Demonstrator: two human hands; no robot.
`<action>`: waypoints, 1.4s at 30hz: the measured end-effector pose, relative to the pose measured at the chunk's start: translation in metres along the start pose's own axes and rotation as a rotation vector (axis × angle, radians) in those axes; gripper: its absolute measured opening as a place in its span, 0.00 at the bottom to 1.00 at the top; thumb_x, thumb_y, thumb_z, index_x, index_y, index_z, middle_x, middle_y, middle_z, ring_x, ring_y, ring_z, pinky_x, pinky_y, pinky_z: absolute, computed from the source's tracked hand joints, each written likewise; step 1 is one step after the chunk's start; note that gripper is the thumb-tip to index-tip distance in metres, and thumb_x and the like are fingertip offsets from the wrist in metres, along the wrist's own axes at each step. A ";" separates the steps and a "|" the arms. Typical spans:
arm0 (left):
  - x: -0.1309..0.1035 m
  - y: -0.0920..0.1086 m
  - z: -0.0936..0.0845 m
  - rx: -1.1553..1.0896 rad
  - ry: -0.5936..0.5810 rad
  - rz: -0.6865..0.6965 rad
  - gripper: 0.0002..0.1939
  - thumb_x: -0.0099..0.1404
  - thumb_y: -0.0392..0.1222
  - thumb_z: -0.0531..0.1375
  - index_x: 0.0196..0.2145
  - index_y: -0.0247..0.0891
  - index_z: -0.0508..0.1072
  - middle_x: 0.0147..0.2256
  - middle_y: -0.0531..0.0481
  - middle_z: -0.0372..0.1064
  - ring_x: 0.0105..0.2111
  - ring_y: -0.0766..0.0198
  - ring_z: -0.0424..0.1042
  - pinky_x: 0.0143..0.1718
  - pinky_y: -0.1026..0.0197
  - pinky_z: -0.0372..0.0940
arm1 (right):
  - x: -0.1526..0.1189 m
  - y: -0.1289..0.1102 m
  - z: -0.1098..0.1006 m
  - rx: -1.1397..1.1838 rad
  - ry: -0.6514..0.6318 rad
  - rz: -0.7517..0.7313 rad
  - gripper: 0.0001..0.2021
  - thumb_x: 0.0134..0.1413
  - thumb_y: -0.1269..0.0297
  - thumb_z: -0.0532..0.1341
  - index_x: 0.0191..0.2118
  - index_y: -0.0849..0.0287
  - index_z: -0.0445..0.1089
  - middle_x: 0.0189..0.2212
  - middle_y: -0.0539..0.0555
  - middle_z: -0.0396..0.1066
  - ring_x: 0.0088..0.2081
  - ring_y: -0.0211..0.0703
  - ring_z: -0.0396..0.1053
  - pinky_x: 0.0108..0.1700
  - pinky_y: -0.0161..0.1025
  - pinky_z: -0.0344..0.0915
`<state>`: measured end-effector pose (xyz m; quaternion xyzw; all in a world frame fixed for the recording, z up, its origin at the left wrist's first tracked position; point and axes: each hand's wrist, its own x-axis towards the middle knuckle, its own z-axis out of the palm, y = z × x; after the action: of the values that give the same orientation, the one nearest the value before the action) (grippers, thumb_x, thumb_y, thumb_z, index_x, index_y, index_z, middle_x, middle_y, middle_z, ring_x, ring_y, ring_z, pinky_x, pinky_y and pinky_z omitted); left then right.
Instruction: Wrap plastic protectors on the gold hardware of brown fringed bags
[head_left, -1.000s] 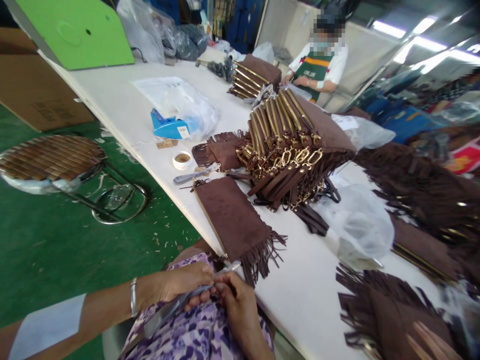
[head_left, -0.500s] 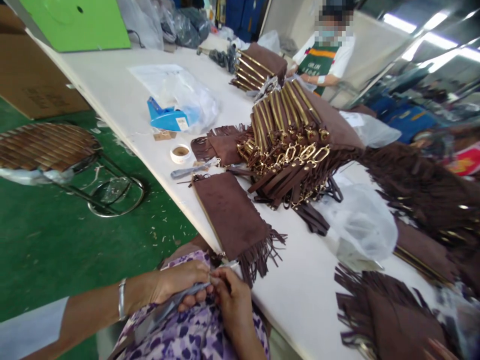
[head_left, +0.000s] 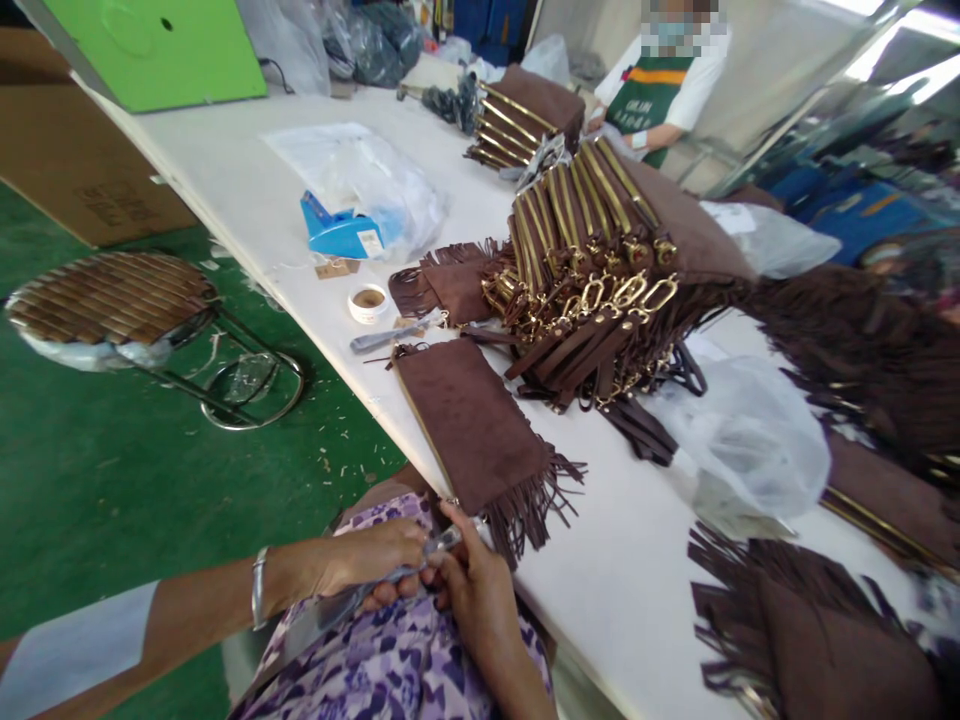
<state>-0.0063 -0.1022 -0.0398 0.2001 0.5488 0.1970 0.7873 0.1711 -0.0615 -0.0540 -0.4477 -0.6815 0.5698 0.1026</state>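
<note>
Over the purple patterned apron (head_left: 390, 660), my left hand (head_left: 375, 560) is closed around a grey-wrapped strap (head_left: 352, 598), whose tail hangs down toward the lower left. Its shiny metal end (head_left: 444, 540) shows between my hands. My right hand (head_left: 476, 580) pinches the strap near that end, with the index finger stretched up along it. Part of the grip is hidden behind the fingers. A brown fringed pouch (head_left: 472, 425) lies flat at the table edge, just beyond my hands. Another grey-wrapped strap (head_left: 390, 335) rests past the pouch.
A tall stack of brown pouches with gold zips (head_left: 600, 240) stands mid-table. Nearby are a tape roll (head_left: 368, 302), a blue tape dispenser (head_left: 341, 230) and plastic bags (head_left: 750, 440). More fringed pouches (head_left: 832, 630) lie right. A stool (head_left: 112, 310) stands left; a co-worker (head_left: 652, 90) stands across.
The strap's metal end has come into sight between my hands. My right index finger has straightened upward. The whole view has shifted slightly.
</note>
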 end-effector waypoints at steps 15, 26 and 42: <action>0.004 0.002 0.015 0.167 0.128 0.087 0.22 0.66 0.56 0.47 0.32 0.35 0.69 0.19 0.54 0.59 0.12 0.71 0.51 0.12 0.67 0.49 | -0.011 0.008 0.000 0.150 0.272 0.072 0.17 0.56 0.61 0.61 0.50 0.58 0.60 0.27 0.49 0.70 0.24 0.40 0.69 0.25 0.33 0.64; 0.012 -0.012 0.014 0.184 0.123 0.161 0.28 0.64 0.66 0.48 0.30 0.37 0.69 0.18 0.54 0.61 0.11 0.70 0.53 0.09 0.68 0.49 | 0.000 0.007 0.015 0.772 0.097 0.352 0.23 0.51 0.42 0.63 0.26 0.60 0.64 0.15 0.44 0.59 0.15 0.28 0.50 0.17 0.27 0.44; 0.005 -0.010 0.030 0.291 0.356 0.239 0.23 0.67 0.57 0.50 0.23 0.40 0.66 0.14 0.53 0.63 0.13 0.64 0.62 0.15 0.66 0.56 | 0.009 0.012 0.022 0.736 0.193 0.329 0.24 0.47 0.42 0.64 0.22 0.59 0.61 0.13 0.44 0.58 0.14 0.30 0.54 0.18 0.30 0.49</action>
<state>0.0243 -0.1111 -0.0398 0.3368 0.6739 0.2399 0.6123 0.1576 -0.0702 -0.0754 -0.5353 -0.3391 0.7397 0.2267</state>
